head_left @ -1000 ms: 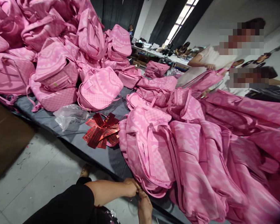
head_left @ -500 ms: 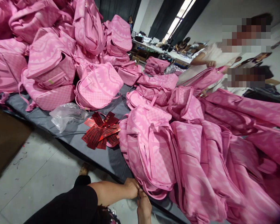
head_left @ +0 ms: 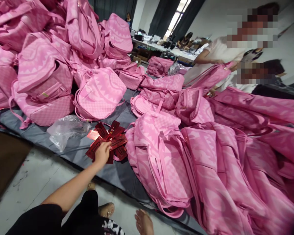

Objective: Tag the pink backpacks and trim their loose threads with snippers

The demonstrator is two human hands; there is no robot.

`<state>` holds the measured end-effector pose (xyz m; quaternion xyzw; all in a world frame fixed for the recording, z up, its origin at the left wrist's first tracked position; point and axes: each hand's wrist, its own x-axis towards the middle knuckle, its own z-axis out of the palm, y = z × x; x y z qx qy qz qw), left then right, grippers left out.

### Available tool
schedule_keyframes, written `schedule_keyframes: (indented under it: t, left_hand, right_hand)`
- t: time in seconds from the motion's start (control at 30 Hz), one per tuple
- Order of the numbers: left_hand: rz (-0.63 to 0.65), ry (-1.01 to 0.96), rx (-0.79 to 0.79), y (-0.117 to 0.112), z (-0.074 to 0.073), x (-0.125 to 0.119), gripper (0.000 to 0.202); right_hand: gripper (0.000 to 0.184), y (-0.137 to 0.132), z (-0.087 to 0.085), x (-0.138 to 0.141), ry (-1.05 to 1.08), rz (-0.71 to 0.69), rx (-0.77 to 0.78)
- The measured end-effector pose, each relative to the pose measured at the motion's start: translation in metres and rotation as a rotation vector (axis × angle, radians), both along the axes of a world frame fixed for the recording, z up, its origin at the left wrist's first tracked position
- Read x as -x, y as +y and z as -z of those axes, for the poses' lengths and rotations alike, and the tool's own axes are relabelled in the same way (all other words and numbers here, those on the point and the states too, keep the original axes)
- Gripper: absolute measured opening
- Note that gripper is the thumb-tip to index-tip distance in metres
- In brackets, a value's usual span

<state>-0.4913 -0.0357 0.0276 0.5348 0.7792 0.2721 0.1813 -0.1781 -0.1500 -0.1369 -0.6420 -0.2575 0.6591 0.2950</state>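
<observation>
My left hand (head_left: 103, 154) reaches onto a fanned-out bunch of shiny red hang tags (head_left: 119, 141) on the grey table cover. Its thumb and fingertips are pinched together at one tag near the middle of the bunch. Low in the picture, my right hand (head_left: 144, 222) is held off the table's edge, open, with nothing in it. Nearest to it is a pink patterned backpack (head_left: 149, 130), lying front up with its strap loop toward me. A crumpled clear plastic bag (head_left: 67, 130) lies left of the tags.
More pink backpacks (head_left: 45, 78) are heaped at the left and back. A row of them (head_left: 203, 153) leans along the right. Across the table, a person (head_left: 218, 54) handles a pink bag. Farther off stands a cluttered white worktable (head_left: 159, 46). A brown panel (head_left: 7, 163) is at lower left.
My left hand has left my right hand at the backpack's lower edge and moved up and left onto the red tags. My right hand has opened and dropped slightly. The view has shifted a little.
</observation>
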Motion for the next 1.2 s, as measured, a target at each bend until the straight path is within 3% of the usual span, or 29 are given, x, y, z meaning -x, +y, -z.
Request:
schedule_keyframes:
  t: [0.07, 0.17, 0.33, 0.53, 0.7, 0.93, 1.03, 1.2]
  left_hand:
    - [-0.089, 0.078, -0.009, 0.028, -0.005, 0.044, 0.035]
    - [-0.081, 0.146, 0.039, 0.056, -0.001, 0.08, 0.028]
    - [0.081, 0.239, 0.165, 0.064, 0.002, 0.094, 0.025]
    - [0.256, 0.403, 0.275, 0.054, -0.019, 0.092, 0.024]
    - [0.348, 0.571, 0.408, 0.036, -0.045, 0.087, 0.021]
    - [0.418, 0.794, 0.514, 0.026, -0.086, 0.1, 0.038]
    - [0.43, 0.846, 0.518, 0.024, -0.089, 0.095, 0.041]
    - [0.349, 0.786, 0.522, 0.011, -0.082, 0.097, 0.038]
  right_hand:
    - [0.052, 0.012, -0.017, 0.046, 0.038, -0.078, 0.015]
    - [0.037, 0.054, -0.043, 0.12, 0.076, -0.148, -0.071]
    - [0.032, 0.135, -0.083, 0.226, 0.09, -0.204, -0.241]
    - [0.026, 0.207, -0.113, 0.31, 0.046, -0.209, -0.349]
    - [0.034, 0.233, -0.123, 0.329, -0.064, -0.071, -0.339]
    - [0.026, 0.22, -0.143, 0.344, -0.076, 0.029, -0.2]
    - [0.029, 0.219, -0.148, 0.336, -0.057, 0.048, -0.145]
    - [0.032, 0.231, -0.145, 0.29, 0.034, 0.013, -0.112]
